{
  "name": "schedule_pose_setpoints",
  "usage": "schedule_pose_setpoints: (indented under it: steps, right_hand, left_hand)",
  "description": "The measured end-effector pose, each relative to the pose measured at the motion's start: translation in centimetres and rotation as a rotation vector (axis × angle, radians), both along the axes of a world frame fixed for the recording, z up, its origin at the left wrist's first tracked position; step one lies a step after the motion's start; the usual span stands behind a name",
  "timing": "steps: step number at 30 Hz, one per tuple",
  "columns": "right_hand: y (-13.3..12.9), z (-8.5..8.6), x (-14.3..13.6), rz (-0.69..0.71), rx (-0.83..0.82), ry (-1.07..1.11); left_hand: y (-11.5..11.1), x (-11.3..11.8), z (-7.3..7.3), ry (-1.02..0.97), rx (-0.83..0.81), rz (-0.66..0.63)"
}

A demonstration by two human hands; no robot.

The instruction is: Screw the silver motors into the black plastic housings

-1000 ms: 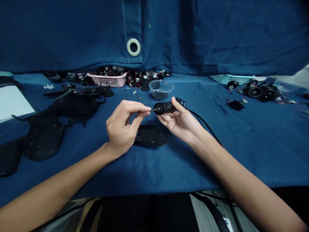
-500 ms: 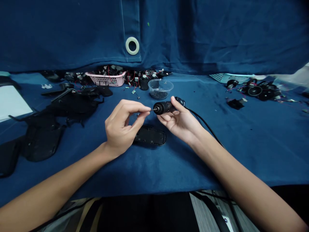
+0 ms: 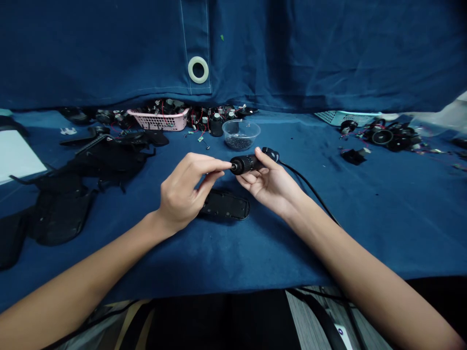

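A black corded electric screwdriver (image 3: 246,165) lies in my right hand (image 3: 272,182), its nose pointing left. My right fingers are closed round the body, thumb on top. At the nose, my left hand (image 3: 186,192) has thumb and index finger in a pinch at the screwdriver bit, which the fingertips largely hide. The index fingertip touches the nose end. Below the hands, a long black plastic housing (image 3: 229,205) rests on the blue cloth, its left end covered by my left hand. Just behind the screwdriver stands a clear bowl (image 3: 241,131) of small dark screws.
A pink basket (image 3: 160,120) of wired parts stands at the back, with black motors (image 3: 216,125) beside it. Black plastic shells (image 3: 65,209) lie on the left near a white sheet (image 3: 20,155). At the back right are a teal basket (image 3: 346,118) and black round parts (image 3: 394,138).
My left index finger has slid right along the bit up to the screwdriver's nose, covering the bit that showed before. My right hand holds the screwdriver as before.
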State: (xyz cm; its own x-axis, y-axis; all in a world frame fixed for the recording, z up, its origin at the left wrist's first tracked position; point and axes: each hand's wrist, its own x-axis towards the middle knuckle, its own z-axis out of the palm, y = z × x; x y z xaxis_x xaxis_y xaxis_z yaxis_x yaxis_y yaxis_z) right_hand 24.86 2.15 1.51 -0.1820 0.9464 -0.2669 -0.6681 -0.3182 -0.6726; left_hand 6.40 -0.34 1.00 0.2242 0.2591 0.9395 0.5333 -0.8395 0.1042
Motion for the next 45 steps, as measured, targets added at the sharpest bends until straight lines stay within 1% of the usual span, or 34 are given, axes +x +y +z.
schedule_pose_setpoints:
  steps: [6,12,19,25,28,31,33,38,45]
  right_hand:
    - [0.0,-0.2,0.0,0.009,0.006,0.019]
    - [0.0,-0.3,0.0,0.027,0.030,0.020]
    - [0.0,-0.1,0.0,0.025,0.026,0.028]
    - [0.0,0.0,0.0,0.016,0.009,0.007]
    - [0.1,-0.1,0.0,-0.001,0.007,0.009]
    - [0.3,-0.4,0.0,-0.028,0.004,0.003]
    - [0.3,-0.5,0.0,-0.035,-0.002,-0.005]
    - [0.4,-0.4,0.0,-0.028,-0.003,-0.016]
    - [0.5,-0.3,0.1,-0.034,-0.019,-0.027]
  left_hand:
    - [0.2,0.0,-0.4,-0.053,-0.032,0.007]
    - [0.1,0.2,-0.2,-0.118,-0.042,-0.003]
    - [0.1,0.2,-0.1,-0.119,-0.035,0.002]
    - [0.0,0.0,0.2,-0.044,-0.015,0.046]
    - [0.0,-0.2,0.6,0.041,-0.008,0.032]
    - [0.1,-0.3,0.7,0.103,-0.042,0.016]
    - [0.1,-0.3,0.6,0.113,-0.064,0.021]
    - [0.4,-0.3,0.2,0.117,-0.059,0.047]
    - [0.4,-0.3,0.3,0.134,-0.064,0.040]
